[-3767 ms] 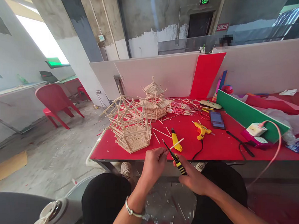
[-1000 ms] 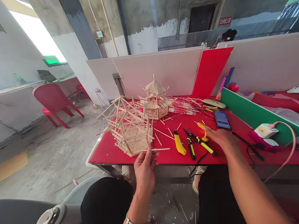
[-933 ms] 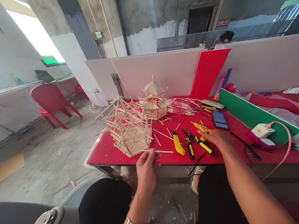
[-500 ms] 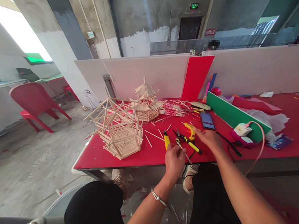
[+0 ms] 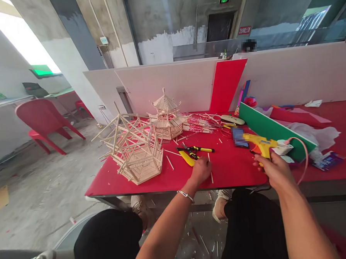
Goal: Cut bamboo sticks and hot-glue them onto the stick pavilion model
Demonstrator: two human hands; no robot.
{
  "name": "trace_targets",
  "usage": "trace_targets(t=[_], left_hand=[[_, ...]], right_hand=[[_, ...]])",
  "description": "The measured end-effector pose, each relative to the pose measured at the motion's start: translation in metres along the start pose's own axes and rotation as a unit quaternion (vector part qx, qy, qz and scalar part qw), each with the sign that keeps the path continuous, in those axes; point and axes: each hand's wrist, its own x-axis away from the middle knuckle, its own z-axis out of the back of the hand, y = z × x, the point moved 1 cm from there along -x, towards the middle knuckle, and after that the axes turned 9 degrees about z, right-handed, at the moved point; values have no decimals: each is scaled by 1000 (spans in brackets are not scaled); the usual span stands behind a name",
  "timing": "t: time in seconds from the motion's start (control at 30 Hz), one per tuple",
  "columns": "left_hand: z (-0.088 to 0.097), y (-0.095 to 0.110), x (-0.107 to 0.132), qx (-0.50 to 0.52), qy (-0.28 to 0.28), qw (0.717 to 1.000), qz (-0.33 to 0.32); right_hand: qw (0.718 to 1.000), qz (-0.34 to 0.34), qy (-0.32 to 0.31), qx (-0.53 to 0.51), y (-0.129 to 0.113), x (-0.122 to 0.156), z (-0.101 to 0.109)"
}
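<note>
While the hot-glue gun [image 5: 262, 144] is held above the table [image 5: 236, 170] by its handle [image 5: 266, 152] in the right hand [image 5: 277, 172], presumably to keep its nozzle [image 5: 247, 137] clear, the pruning shears [image 5: 204, 149] are partly hidden by the left hand [image 5: 201, 170], whose grip cannot be told.

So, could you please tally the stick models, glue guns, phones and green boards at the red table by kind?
Stick models: 2
Glue gun: 1, in the right hand
Phone: 1
Green board: 1
Total: 5
</note>
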Motion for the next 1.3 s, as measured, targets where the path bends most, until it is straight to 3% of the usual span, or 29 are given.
trace_targets(t=[0.13,0.17,0.27,0.4,0.5,0.63,0.8,1.0,1.3], left_hand=[[22,2,29,94,41,995,-13],[33,0,43,200,67,977,9],[75,-8,84,442,121,883,102],[136,-19,118,550,242,789,128],[163,-26,127,579,276,754,140],[175,-35,129,598,289,730,159],[184,-45,127,610,305,710,174],[189,-52,126,608,311,711,169],[189,-51,123,604,308,716,168]], right_hand=[[989,18,-32,-145,-47,53,-12],[985,28,-61,-156,-61,65,-21],[970,84,-154,-170,-99,95,-45],[950,145,-197,-193,-141,114,-74],[952,167,-169,-192,-164,126,-93],[955,175,-168,-171,-174,141,-110],[959,155,-182,-152,-164,148,-116],[972,101,-172,-122,-153,153,-122],[974,99,-166,-119,-154,155,-124]])
